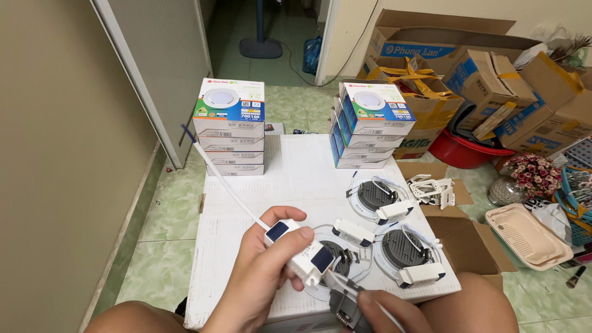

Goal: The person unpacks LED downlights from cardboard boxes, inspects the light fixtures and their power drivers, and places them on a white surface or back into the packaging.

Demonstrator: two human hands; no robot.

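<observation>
A white table carries two stacks of boxed lamps, one at the far left and one at the far right. Nearer lie three round downlights, two at the right and one under the hands. The left hand is curled around a white driver box, thumb over its top; a thin white cable runs from the box towards the far left. The right hand, fingers closed, pinches a small grey metal clip just below the box.
</observation>
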